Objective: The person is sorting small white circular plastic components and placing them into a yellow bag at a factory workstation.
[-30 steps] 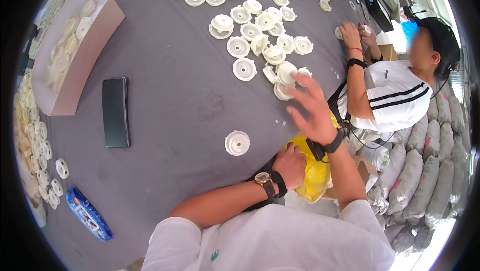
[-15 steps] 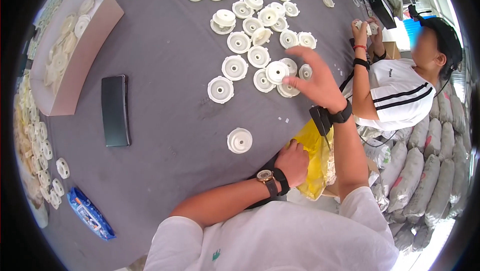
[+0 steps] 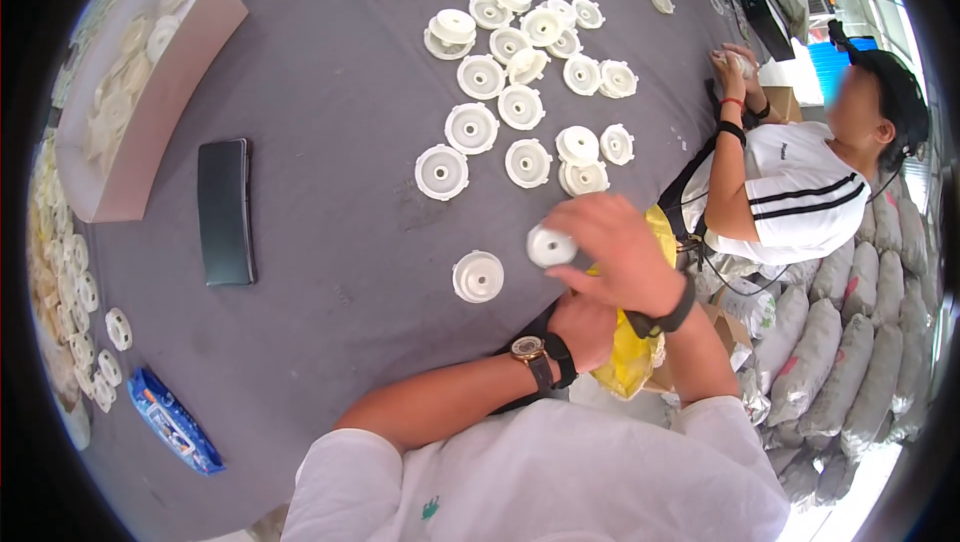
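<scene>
My right hand (image 3: 622, 250) is above the table's near edge, its fingers closed on a white round plastic disc (image 3: 551, 246) with a small central hole. Just below it, my left hand (image 3: 585, 327) is curled against a yellow plastic bag (image 3: 630, 357) at the table edge, gripping its rim; the right hand partly covers the bag. On the cloth to the left of both hands lies a stacked white disc (image 3: 478, 276). Beyond them, several toothed white discs (image 3: 528, 163) are scattered, some stacked in pairs (image 3: 581, 149).
A pink box (image 3: 180, 107) of pale parts stands at the far left, near a dark phone (image 3: 226, 212) and a blue wipes packet (image 3: 175, 424). More white parts line the left edge. On the right a co-worker (image 3: 790, 167) handles a part beside stacked grey sacks (image 3: 815, 342).
My right hand has come back toward me from the scattered discs, carrying one white disc from there. The left hand stays by the yellow bag.
</scene>
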Tool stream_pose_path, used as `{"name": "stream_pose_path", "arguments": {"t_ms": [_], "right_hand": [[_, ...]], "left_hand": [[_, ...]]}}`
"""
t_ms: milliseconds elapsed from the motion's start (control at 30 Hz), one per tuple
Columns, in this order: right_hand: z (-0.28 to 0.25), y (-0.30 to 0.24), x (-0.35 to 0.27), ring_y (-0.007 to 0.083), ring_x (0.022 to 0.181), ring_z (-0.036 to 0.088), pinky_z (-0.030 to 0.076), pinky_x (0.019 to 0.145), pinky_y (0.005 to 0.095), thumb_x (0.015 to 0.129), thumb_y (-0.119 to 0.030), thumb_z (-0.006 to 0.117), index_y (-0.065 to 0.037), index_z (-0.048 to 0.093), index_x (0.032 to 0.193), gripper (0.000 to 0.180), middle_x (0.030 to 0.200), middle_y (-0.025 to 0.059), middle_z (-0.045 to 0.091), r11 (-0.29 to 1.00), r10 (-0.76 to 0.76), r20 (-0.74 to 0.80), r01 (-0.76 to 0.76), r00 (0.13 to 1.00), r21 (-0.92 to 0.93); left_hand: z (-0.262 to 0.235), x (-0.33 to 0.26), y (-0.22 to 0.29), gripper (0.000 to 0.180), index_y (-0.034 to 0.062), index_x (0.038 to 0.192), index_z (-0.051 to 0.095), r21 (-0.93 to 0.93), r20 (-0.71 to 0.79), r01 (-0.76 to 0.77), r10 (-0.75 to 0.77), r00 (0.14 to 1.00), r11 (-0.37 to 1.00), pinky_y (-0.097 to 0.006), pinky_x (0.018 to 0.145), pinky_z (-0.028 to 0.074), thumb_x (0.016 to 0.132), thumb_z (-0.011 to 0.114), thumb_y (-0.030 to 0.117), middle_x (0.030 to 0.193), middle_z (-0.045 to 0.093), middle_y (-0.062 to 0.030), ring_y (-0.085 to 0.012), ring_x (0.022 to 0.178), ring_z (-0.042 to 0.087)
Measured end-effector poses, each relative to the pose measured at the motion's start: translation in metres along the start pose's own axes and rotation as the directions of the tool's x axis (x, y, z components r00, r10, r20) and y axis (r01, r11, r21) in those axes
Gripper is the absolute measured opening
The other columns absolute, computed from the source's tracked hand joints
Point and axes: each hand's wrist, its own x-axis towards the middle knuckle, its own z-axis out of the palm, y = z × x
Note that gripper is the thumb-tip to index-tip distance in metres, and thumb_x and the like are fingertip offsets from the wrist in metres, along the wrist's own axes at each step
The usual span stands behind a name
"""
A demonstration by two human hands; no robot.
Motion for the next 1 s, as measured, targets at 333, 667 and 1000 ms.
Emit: {"name": "stream_pose_path", "arguments": {"t_ms": [333,667,1000], "right_hand": [[0.021,0.055,-0.01,0.033,0.095,0.069,0.055,0.083,0.0378,0.084,-0.011,0.084,-0.009,0.069,0.119,0.038,0.105,0.0094,0.07,0.97,0.238,-0.37,-0.241,0.898,0.036],[0.003,0.072,-0.036,0.0082,0.077,0.066,0.051,0.072,0.0243,0.108,-0.025,0.064,0.0,0.068,0.127,0.031,0.098,0.0014,0.073,0.445,0.714,-0.059,-0.388,0.698,0.807],[0.004,0.081,-0.029,0.0288,0.104,0.068,0.055,0.089,0.0379,0.094,-0.009,0.072,-0.009,0.068,0.133,0.04,0.126,0.0136,0.068,0.874,0.467,-0.374,-0.483,0.801,0.057]], "left_hand": [[-0.003,-0.005,0.002,0.03,0.0054,0.105,0.075,0.091,-0.202,-0.041,0.058,0.978,0.995,-0.051,0.098,0.046,0.085,0.069,0.027,0.114,0.068,-0.0133,-0.0326,0.122,0.057],[0.004,-0.004,-0.002,0.031,0.0043,0.101,0.073,0.088,-0.258,-0.05,0.071,0.963,0.995,-0.053,0.1,0.045,0.082,0.071,0.03,0.111,0.067,-0.0135,-0.0334,0.119,0.056],[0.0,-0.005,-0.003,0.031,0.0046,0.098,0.074,0.141,-0.259,-0.058,0.094,0.961,0.988,-0.054,0.097,0.045,0.082,0.072,0.031,0.108,0.067,-0.0133,-0.033,0.118,0.056]]}}
